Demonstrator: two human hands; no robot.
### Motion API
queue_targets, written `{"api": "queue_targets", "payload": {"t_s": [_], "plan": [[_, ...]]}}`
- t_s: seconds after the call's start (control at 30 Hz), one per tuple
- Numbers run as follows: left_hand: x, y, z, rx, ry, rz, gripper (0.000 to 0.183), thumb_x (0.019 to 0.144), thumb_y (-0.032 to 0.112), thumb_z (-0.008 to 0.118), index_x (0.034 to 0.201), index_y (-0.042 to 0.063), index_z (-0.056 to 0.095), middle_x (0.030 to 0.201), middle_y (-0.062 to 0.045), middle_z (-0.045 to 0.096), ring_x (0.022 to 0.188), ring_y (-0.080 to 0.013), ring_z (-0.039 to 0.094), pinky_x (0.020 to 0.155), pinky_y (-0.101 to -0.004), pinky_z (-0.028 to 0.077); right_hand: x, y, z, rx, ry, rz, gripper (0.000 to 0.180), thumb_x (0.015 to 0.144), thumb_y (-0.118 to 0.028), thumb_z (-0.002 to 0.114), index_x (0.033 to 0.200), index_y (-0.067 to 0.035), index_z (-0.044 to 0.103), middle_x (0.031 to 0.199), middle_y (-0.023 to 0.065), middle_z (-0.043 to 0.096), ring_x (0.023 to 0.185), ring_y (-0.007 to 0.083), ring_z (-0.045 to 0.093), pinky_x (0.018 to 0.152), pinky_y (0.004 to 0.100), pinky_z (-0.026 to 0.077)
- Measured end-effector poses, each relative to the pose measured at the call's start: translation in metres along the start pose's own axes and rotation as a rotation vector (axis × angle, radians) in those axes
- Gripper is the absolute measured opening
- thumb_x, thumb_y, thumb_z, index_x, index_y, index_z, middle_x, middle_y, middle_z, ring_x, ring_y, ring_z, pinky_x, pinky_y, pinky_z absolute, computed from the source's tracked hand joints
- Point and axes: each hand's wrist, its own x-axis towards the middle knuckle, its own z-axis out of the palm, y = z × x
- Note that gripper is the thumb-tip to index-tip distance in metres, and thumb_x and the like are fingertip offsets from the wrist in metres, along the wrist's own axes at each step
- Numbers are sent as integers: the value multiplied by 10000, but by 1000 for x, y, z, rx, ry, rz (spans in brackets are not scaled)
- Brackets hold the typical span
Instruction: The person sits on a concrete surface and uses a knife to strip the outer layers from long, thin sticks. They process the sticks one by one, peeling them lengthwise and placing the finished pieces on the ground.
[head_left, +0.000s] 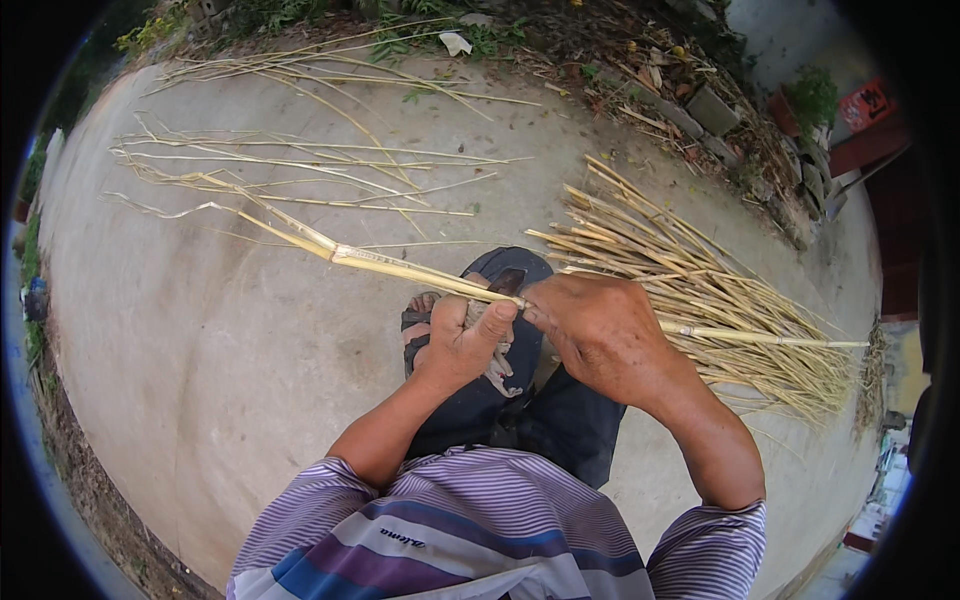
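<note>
A long pale plant stalk (405, 274), perhaps reed or sorghum, runs across my lap. Its left part is split, and two strips spread apart from a node before ending in thin, bent tips. My left hand (461, 341) grips the stalk with the thumb pressed along it, and a grey rag (499, 371) hangs beneath the fingers. Close beside it, my right hand (607, 330) is closed around the stalk, whose unsplit end (735, 337) emerges to the right. A dark, flat piece (507, 281), possibly a blade, shows between my hands; what holds it is hidden.
A large bundle of stalks (675, 262) lies on the concrete ground (262, 360) at right. Thin split strips (322, 161) are spread ahead to the left. Farther off are loose blocks (712, 111), dry litter and a potted plant (810, 97). My sandalled foot (416, 330) is below my hands.
</note>
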Motion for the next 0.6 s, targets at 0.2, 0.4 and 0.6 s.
{"api": "queue_targets", "payload": {"t_s": [0.2, 0.4, 0.6], "plan": [[-2, -5, -5, -18, -15, -15, 461, 937, 466, 644, 868, 18, 557, 692, -18, 564, 612, -77, 531, 534, -225, 426, 0, 5, 4, 41, -42, 41, 115, 848, -126, 629, 794, -46, 568, 722, 128, 611, 704, 347, 638, 585, 451, 491], [-6, -5, 0, -29, -8, 38, 485, 949, 501, 606, 872, 27, 538, 667, -15, 556, 620, -71, 525, 557, -220, 420, -2, 7, 9, 189, -66, 30, 140, 885, -156, 614, 814, -42, 575, 738, 147, 612, 694, 370, 623, 581, 459, 481], [5, -3, -38, -155, 141, -4, 477, 977, 500, 554, 845, 43, 519, 595, -44, 566, 517, -110, 549, 477, -249, 443, -10, 15, 3, 120, -36, 124, 170, 925, -185, 601, 843, -38, 575, 741, 150, 609, 700, 386, 619, 597, 470, 479]]}}
